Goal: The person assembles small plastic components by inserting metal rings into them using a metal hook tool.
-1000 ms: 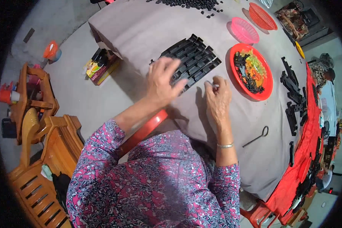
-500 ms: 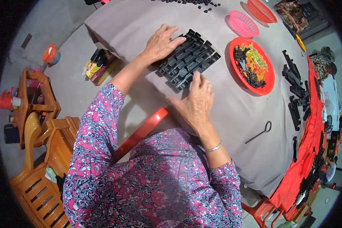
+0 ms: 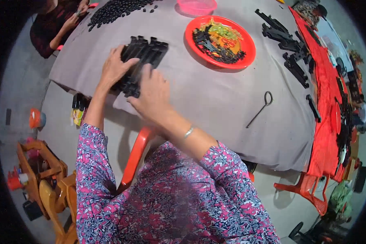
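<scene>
A row of black molded plastic strips [image 3: 153, 52] lies side by side on the cloth-covered table, pressed close together. My left hand [image 3: 114, 69] grips the row's left side, thumb over the top and the other fingers partly hidden. Across the near right part of the row lies my right hand [image 3: 155, 95], blurred by motion. Its thumb reaches the near end and its fingers curl against the right side. Right of the row stands a red plate [image 3: 248, 61] holding small black, yellow-green and orange parts.
A pile of small black pieces [image 3: 114, 14] and a pink basket [image 3: 197, 7] are farther back. A metal rod with a ring end [image 3: 261, 109] lies to the right. More black plastic parts [image 3: 288, 44] lie near a red cloth [image 3: 324, 122]. Another person's hands [image 3: 75, 16] show at far left.
My view has swung to the right. The strips, spread apart before, are now closer together. My right hand has come in from beside the row onto its near right part.
</scene>
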`<state>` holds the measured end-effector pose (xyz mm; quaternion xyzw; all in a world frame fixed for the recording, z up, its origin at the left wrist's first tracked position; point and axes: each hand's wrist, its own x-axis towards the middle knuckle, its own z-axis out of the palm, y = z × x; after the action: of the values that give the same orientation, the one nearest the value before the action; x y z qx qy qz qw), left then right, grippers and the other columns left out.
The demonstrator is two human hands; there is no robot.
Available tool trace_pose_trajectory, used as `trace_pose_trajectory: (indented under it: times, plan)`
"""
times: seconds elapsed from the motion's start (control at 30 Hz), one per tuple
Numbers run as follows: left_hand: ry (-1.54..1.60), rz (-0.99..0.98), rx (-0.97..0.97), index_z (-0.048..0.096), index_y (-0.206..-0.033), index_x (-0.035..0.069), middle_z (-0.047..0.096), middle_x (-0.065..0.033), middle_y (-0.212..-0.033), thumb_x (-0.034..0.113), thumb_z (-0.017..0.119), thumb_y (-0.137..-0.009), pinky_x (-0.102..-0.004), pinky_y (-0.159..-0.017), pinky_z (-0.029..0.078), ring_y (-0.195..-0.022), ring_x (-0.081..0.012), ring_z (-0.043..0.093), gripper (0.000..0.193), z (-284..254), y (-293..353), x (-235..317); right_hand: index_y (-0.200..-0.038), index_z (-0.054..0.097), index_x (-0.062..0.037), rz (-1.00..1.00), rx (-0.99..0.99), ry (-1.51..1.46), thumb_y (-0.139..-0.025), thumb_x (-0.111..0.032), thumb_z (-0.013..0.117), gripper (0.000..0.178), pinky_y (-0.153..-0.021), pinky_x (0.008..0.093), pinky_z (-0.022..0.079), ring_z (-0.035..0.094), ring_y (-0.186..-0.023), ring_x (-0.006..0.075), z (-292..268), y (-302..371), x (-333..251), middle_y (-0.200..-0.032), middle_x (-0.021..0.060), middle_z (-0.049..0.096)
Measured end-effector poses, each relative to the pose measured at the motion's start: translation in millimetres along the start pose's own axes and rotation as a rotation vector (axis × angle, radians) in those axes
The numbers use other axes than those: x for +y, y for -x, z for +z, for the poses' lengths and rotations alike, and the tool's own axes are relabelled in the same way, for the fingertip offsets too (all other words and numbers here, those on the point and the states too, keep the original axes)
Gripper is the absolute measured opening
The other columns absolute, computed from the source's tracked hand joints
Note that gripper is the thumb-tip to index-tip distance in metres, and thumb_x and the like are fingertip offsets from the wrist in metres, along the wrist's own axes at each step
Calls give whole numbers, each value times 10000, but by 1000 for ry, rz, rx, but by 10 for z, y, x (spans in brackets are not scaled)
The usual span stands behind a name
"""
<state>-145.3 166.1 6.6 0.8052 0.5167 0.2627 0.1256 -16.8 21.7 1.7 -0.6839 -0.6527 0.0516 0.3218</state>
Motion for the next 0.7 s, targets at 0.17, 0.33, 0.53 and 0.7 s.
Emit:
trace_pose_trajectory:
  times: [0.17, 0.33, 0.53, 0.7]
  plan:
    - [-73, -84, 22, 519, -1340, -20, 559, -229, -1269, 462, 767, -749, -421, -975, 465, -1167, -368, 567, 802, -95, -133, -374, -1407, 268, 63, -13, -132, -168, -633, -334, 865, 1055, -889, 491, 446, 529, -1080, 388, 133, -235, -90, -1146, 228, 519]
    - [-110, -100, 56, 513, -1349, -14, 539, -236, -1299, 452, 763, -751, -424, -1006, 441, -1208, -361, 539, 798, -194, -184, -603, -1418, 270, 25, -55, -170, -261, -593, -359, 882, 1097, -882, 497, 471, 532, -1078, 398, 220, -332, -146, -1140, 242, 519]
    - [-264, -48, 323, 517, -1336, -2, 525, -240, -1255, 375, 755, -786, -443, -997, 434, -1167, -407, 527, 708, -119, -63, -376, -1227, 505, 13, -22, -115, -637, -739, -234, 779, 611, -940, 454, 470, 572, -1105, 377, -21, -528, 347, -1178, 248, 562]
    - [13, 188, 390, 571, -1240, 8, 536, -193, -1168, 138, 719, -803, -410, -949, 457, -1104, -351, 551, 480, 23, 270, 431, -952, 697, -36, 73, 204, -288, -826, -142, 657, 169, -794, 421, 533, 690, -855, 319, -740, -883, 1343, -885, 165, 704]
